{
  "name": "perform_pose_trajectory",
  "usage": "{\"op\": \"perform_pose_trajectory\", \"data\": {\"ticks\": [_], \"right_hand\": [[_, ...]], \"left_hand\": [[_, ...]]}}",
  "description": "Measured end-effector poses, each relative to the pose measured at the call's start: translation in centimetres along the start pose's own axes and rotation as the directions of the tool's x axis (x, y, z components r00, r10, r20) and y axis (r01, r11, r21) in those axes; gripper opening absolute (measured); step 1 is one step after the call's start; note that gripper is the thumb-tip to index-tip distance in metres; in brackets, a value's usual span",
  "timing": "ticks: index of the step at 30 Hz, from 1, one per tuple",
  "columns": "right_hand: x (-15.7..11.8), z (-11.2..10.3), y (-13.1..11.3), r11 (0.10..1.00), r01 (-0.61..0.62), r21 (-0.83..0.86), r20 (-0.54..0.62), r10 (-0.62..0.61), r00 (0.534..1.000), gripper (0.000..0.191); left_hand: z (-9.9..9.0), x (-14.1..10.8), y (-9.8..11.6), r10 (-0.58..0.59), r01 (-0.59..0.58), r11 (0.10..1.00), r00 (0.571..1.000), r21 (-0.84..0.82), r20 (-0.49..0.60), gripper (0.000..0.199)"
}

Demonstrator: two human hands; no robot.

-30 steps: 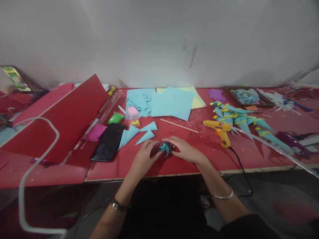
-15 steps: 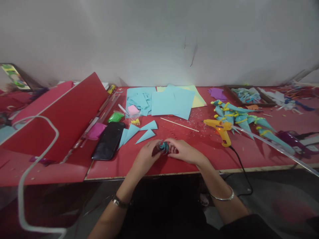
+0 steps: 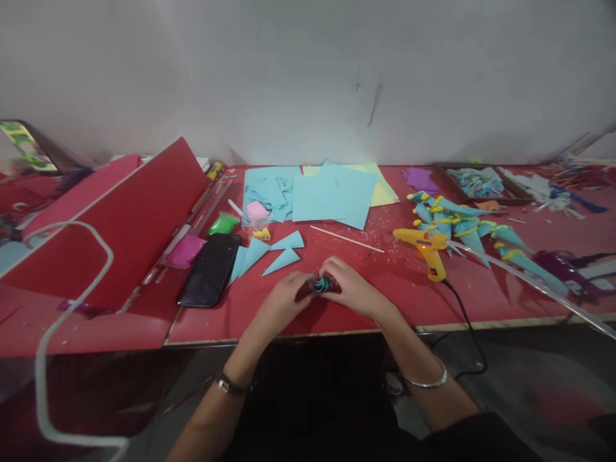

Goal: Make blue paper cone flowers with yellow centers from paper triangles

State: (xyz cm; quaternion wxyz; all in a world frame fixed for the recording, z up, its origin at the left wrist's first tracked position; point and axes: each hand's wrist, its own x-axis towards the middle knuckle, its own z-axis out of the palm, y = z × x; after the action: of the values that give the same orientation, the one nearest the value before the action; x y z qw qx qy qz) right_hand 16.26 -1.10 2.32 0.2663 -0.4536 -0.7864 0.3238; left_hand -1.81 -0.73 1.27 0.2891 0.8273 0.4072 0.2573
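Note:
A small rolled piece of blue paper [image 3: 321,285] is held between both hands near the table's front edge, its coiled end facing up. My left hand [image 3: 285,300] grips it from the left with thumb and fingers. From the right, my right hand [image 3: 353,289] has its fingers curled round the same roll. Just beyond the hands lie several blue paper cones [image 3: 282,262]. A yellow glue gun [image 3: 428,250] rests to the right, with its small light lit.
Blue sheets [image 3: 317,199] lie at the back. A black phone [image 3: 209,271] and a leaning red board [image 3: 125,224] stand left. Decorated blue cones [image 3: 469,234] lie right, near a tray [image 3: 514,192]. A thin stick [image 3: 346,239] and clear rod [image 3: 539,289] are in view.
Both hands have shifted slightly to the right with the roll. My right hand's fingers have moved up and closed more tightly around it.

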Motion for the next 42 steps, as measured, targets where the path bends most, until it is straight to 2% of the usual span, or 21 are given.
{"op": "perform_pose_trajectory", "data": {"ticks": [3, 10, 13, 18, 21, 24, 28, 31, 37, 42], "right_hand": [[0.1, 0.2, 0.0, 1.0, 0.012, 0.018, 0.006, -0.012, 1.0, 0.022], [0.2, 0.6, 0.4, 1.0, 0.004, 0.003, 0.05, -0.004, 0.999, 0.051], [0.2, 0.6, 0.5, 1.0, 0.011, -0.014, 0.051, -0.011, 0.999, 0.047], [0.2, 0.5, 0.2, 0.999, 0.042, -0.019, 0.066, -0.041, 0.997, 0.029], [0.1, 0.5, 0.1, 0.999, 0.036, -0.029, 0.064, -0.034, 0.997, 0.027], [0.0, 0.6, 0.1, 0.999, 0.027, -0.023, 0.04, -0.026, 0.999, 0.027], [-0.3, 0.7, -0.1, 0.999, -0.002, -0.032, -0.024, 0.001, 1.0, 0.021], [-0.5, 0.8, -0.3, 0.997, -0.044, -0.058, -0.034, 0.042, 0.999, 0.017], [-0.7, 0.8, -0.5, 0.991, -0.068, -0.112, -0.027, 0.065, 0.997, 0.02], [-0.7, 0.9, -0.5, 0.993, -0.056, -0.099, -0.062, 0.05, 0.997, 0.028]], "left_hand": [[0.0, 0.0, 0.1, 0.015, -0.015, 1.0, 1.0, 0.017, 0.003, 0.025], [0.1, -0.1, 0.4, 0.029, -0.031, 0.998, 0.999, 0.061, 0.029, 0.03], [-0.1, -0.1, 0.6, 0.041, -0.043, 0.998, 0.998, 0.055, 0.048, 0.031], [-0.3, 0.0, 0.7, 0.035, -0.038, 0.998, 0.998, 0.044, 0.058, 0.026], [-0.2, -0.1, 0.4, 0.036, -0.038, 0.999, 0.997, 0.027, 0.061, 0.025], [0.0, -0.2, 0.1, 0.029, -0.03, 1.0, 0.999, 0.009, 0.045, 0.027], [0.3, -0.2, 0.0, 0.01, -0.01, 0.999, 1.0, -0.031, 0.017, 0.039], [0.5, -0.1, -0.1, 0.024, -0.024, 0.999, 1.0, -0.025, -0.01, 0.038], [0.8, 0.0, -0.3, 0.01, -0.013, 0.999, 0.998, -0.041, -0.059, 0.031], [1.1, 0.0, -0.1, -0.054, 0.045, 0.993, 0.995, -0.11, -0.085, 0.036]]}}
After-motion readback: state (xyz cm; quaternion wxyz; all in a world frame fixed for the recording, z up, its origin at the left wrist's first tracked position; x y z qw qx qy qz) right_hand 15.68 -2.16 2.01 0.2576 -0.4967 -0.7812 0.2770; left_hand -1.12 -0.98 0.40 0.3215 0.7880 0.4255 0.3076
